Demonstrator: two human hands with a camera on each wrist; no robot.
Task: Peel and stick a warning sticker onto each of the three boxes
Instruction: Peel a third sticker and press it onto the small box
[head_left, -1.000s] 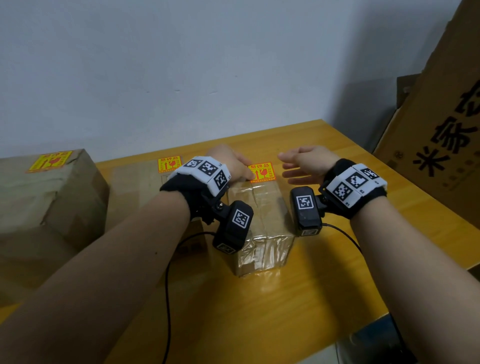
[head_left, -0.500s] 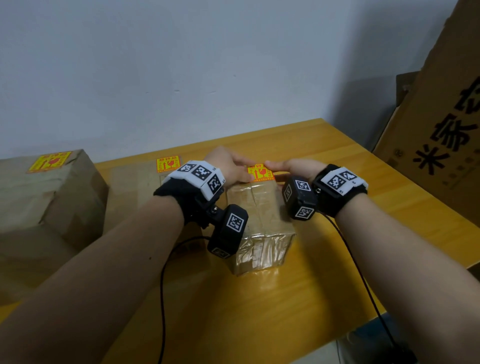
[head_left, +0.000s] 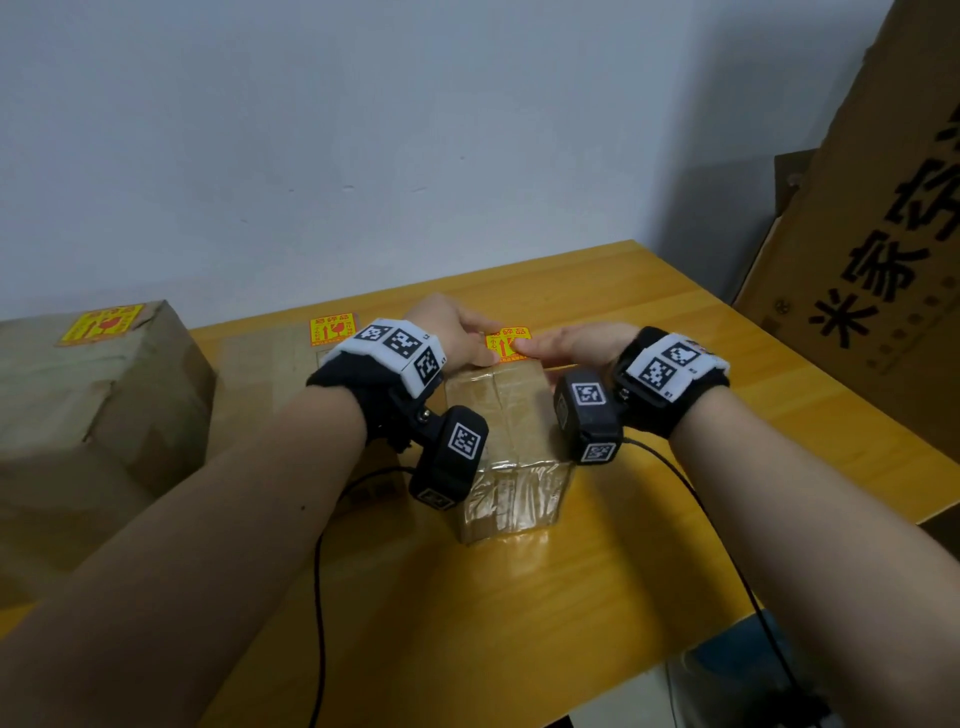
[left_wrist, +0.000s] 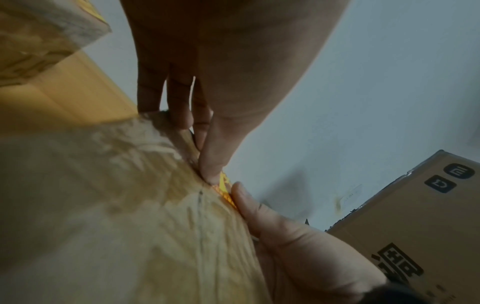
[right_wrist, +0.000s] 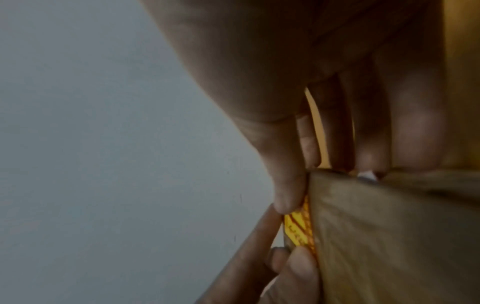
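A small tape-wrapped brown box (head_left: 506, 441) lies in the middle of the yellow table (head_left: 597, 597). An orange-yellow warning sticker (head_left: 506, 343) sits on the far end of its top. My left hand (head_left: 467, 338) and right hand (head_left: 561, 345) meet over it, each thumb pressing on the sticker and the fingers reaching straight past the far edge. The left wrist view shows the left thumb (left_wrist: 213, 164) on the sticker (left_wrist: 224, 185). The right wrist view shows the right thumb (right_wrist: 285, 195) on the sticker (right_wrist: 298, 228). A flat box (head_left: 270, 374) and a large box (head_left: 78, 415) each carry a sticker.
A big cardboard carton (head_left: 883, 234) with black characters leans at the right, past the table's edge. The wall stands close behind the boxes. Black cables (head_left: 319, 571) run from the wrist cameras across the near table. The three boxes fill the table's left and middle.
My right hand has moved left from beside the small box onto its far end. Its thumb now presses the sticker next to the left thumb. The left hand has barely shifted.
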